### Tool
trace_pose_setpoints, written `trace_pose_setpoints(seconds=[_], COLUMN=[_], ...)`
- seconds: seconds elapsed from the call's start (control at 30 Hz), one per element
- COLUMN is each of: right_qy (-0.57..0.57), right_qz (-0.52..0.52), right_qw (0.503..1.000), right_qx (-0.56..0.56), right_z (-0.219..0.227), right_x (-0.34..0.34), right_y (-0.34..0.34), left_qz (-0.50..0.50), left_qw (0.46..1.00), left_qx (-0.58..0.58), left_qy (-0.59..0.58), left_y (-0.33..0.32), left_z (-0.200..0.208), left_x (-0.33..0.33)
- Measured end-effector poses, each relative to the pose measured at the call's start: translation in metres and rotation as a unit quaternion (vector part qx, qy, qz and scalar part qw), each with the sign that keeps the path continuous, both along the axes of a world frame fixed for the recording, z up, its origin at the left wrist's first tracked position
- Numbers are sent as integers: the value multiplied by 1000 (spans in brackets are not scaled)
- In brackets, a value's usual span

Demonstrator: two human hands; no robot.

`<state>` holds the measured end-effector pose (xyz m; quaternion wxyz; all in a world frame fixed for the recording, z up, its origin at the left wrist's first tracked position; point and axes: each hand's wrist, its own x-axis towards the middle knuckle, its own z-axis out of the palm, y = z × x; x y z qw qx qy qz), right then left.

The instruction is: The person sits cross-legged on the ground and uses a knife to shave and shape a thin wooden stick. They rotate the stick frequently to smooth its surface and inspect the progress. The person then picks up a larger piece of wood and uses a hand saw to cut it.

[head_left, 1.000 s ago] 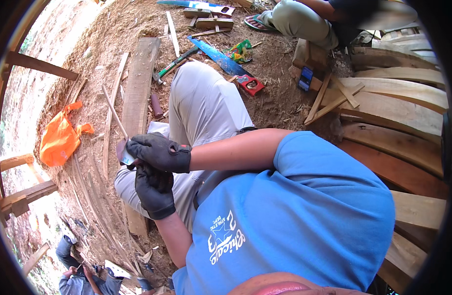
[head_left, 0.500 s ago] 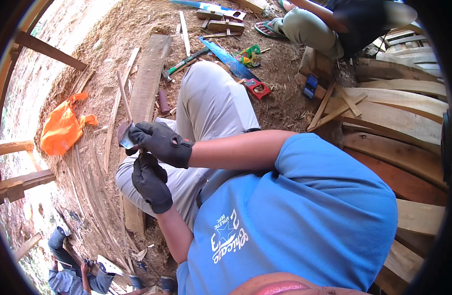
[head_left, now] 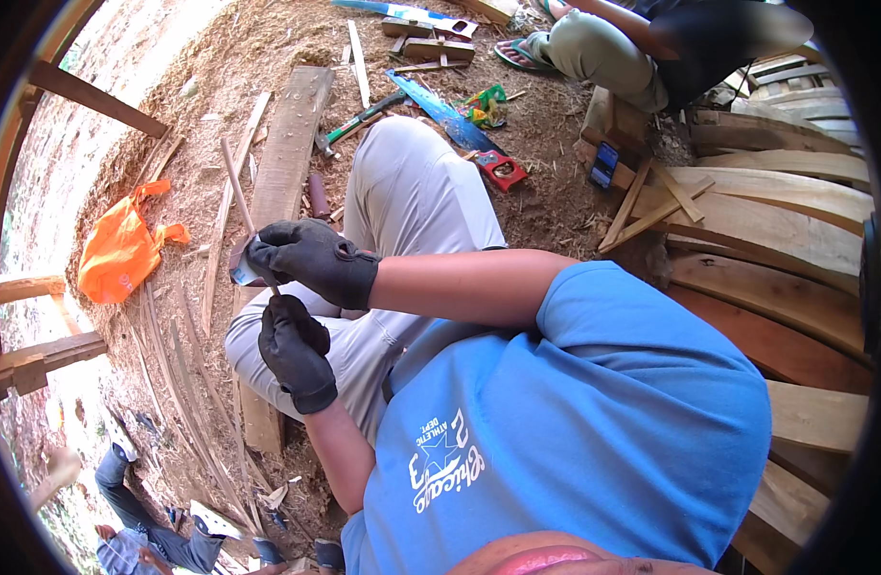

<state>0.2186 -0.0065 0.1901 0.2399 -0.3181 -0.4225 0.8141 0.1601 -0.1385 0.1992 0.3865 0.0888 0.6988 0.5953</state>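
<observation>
A thin, round wooden stick (head_left: 236,187) slants up and away from my gloved hands. My right hand (head_left: 316,264), in a black glove, is closed round a small folded sheet (head_left: 241,272), brown and pale blue like sandpaper, which is wrapped against the stick. Just below, my left hand (head_left: 295,353), also in a black glove, grips the stick's near end. Both hands are held above my bent legs in light grey trousers (head_left: 417,187). The fingertips of my right hand are partly hidden behind the sheet.
A wooden plank (head_left: 292,144) lies beyond my hands. Around it are a hammer (head_left: 364,120), a saw with a red handle (head_left: 501,171) and an orange bag (head_left: 124,244). Curved boards (head_left: 757,206) are stacked at right, near a phone (head_left: 603,165). Another person (head_left: 603,57) sits at upper right.
My right hand and the folded sheet have shifted slightly along the stick, which has tilted a little to the left. My left hand has stayed nearly in place.
</observation>
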Motion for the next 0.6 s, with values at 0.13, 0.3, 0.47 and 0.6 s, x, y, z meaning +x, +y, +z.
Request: trace_pose_setpoints(seconds=[0.13, 0.3, 0.47, 0.6], right_qy=[-10, 11, -1, 6], right_qz=[16, -10, -6, -33], right_qw=[1000, 999, 995, 994], right_qx=[20, 51, 104, 102], right_z=[10, 11, 12, 10], right_x=[1, -5, -9, -11], right_y=[3, 17, 49, 37], left_qz=[-10, 12, -15, 10], left_qw=[999, 997, 991, 994], left_qx=[31, 51, 73, 61], left_qy=[-13, -52, -110, -85], left_y=[-2, 2, -2, -2], left_z=[-9, 2, 5, 4], left_x=[-3, 6, 11, 18])
